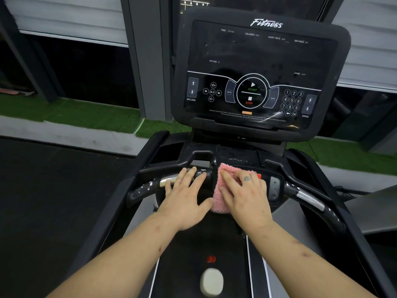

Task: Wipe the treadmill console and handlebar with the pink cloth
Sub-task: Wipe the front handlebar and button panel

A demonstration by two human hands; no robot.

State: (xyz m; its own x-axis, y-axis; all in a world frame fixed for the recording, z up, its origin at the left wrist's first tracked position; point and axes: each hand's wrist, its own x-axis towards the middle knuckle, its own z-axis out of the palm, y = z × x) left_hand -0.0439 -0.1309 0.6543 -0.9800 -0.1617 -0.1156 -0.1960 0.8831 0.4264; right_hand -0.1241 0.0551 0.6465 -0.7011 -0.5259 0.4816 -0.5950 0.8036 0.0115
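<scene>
Head view: the left hand (pixel 184 196) lies flat on the black curved treadmill handlebar (pixel 146 189). Its fingers (pixel 190 174) are straight and spread apart, holding nothing, and their tips reach over the bar's silver metal grip plate (pixel 166 181).

Just beside it, the right hand (pixel 243 195) presses down on the pink fuzzy cloth (pixel 231 168). Its fingers (pixel 227 179) are laid out flat and slightly apart on top of the fabric, not curled round it. The cloth sits at the middle of the handlebar crosspiece, draped over its near edge. Pink shows above the fingertips and along the thumb side, down to the heel of the hand.

A small red tab (pixel 259 176) peeks out at the cloth's right end, next to a dark panel with plus and minus buttons (pixel 274 188).

Above stands the black glossy treadmill console (pixel 257 61), unlit, marked "Fitness", with START and STOP in a central ring and a number pad at the right.

Below the forearms runs the black treadmill belt (pixel 189 254), bearing a small red mark (pixel 211 259) and a blurred whitish oval object (pixel 211 281).

Green artificial turf (pixel 86 112) lies beyond the machine.
</scene>
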